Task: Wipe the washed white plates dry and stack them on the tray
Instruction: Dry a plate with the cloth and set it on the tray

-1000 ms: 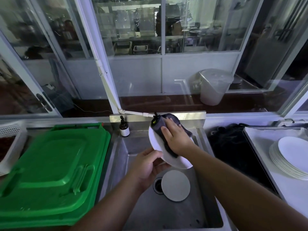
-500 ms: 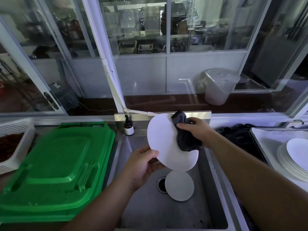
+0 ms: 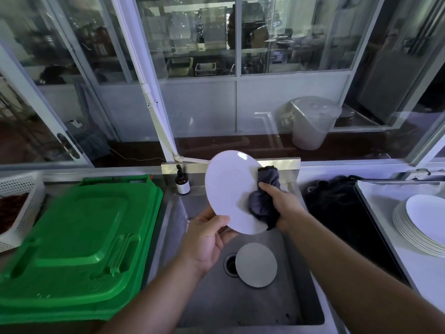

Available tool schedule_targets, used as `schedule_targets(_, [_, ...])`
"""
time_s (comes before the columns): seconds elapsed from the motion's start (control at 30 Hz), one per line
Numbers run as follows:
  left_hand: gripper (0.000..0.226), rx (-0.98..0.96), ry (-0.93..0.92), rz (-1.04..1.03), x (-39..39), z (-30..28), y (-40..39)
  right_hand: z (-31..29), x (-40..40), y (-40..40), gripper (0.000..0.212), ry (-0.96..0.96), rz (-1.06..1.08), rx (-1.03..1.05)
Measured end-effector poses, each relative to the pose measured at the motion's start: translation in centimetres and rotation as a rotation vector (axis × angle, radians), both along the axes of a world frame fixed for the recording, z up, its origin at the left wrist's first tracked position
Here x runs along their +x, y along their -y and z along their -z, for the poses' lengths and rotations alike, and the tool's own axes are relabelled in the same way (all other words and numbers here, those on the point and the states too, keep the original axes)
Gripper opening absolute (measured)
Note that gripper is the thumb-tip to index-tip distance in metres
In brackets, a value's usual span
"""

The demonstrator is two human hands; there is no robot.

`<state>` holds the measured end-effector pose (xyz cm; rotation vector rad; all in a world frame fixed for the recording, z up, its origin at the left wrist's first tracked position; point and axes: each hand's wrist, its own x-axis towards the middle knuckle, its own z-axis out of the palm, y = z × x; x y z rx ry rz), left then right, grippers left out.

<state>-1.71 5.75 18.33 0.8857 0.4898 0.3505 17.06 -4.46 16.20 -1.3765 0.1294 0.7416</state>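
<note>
The left hand (image 3: 204, 239) pinches the lower rim of a white plate (image 3: 231, 189), thumb on the face turned toward the camera and the other fingers curled behind it. The right hand (image 3: 280, 204) clenches a bunched dark grey cloth (image 3: 263, 203) and presses it against the plate's right edge, thumb on top of the cloth. The plate is held tilted, nearly upright, above the steel sink (image 3: 240, 307). Down in the sink, beside its drain, lies a round grey disc (image 3: 256, 265). At the sink's back left corner stands a small brown pump bottle (image 3: 182, 183). Left of the sink lies a green bin lid (image 3: 79, 237). Right of the sink, past a black heap (image 3: 337, 206), a stack of white plates (image 3: 420, 222) sits on the tray (image 3: 375, 196)
</note>
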Motion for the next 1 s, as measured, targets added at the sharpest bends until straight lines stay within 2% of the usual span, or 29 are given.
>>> schedule_targets(0.1, [0.043, 0.009, 0.02, 0.03, 0.2, -0.1, -0.2, 0.8, -1.2, 0.1, 0.039, -0.112, 0.025, 0.06])
schedule_targets(0.23, [0.047, 0.031, -0.061, 0.136, -0.7, -0.6, -2.0, 0.6, -1.5, 1.4, 0.035, -0.07, -0.027, 0.06])
schedule_targets(0.37, [0.044, 0.079, -0.14, 0.134, -0.8, -2.5, -4.1, -0.5, -0.5, 2.4, 0.041, 0.031, -0.175, 0.018])
schedule_targets(0.43, [0.045, 0.087, -0.135, 0.146, -0.7, -3.1, -4.5, -1.5, -0.3, 2.4, 0.037, 0.061, -0.224, 0.014])
schedule_targets(0.63, [0.055, 0.118, -0.118, 0.062, 0.1, -3.5, -3.5, -2.8, 0.2, 1.7, 0.033, 0.059, -0.162, 0.007])
schedule_targets(0.77, [0.044, 0.095, -0.091, -0.008, 0.1, -2.4, -2.7, -1.9, 0.0, 1.8, 0.042, 0.008, -0.067, 0.02])
schedule_targets(0.9, [0.013, 0.114, -0.067, -0.092, 0.9, -0.8, -0.4, 0.6, -1.7, 1.2, 0.063, -0.16, 0.008, 0.059])
schedule_targets(1.0, [0.03, 0.15, -0.016, -0.134, 1.5, 0.3, 1.4, 2.4, -3.7, 0.7, 0.067, -0.301, 0.089, 0.095])
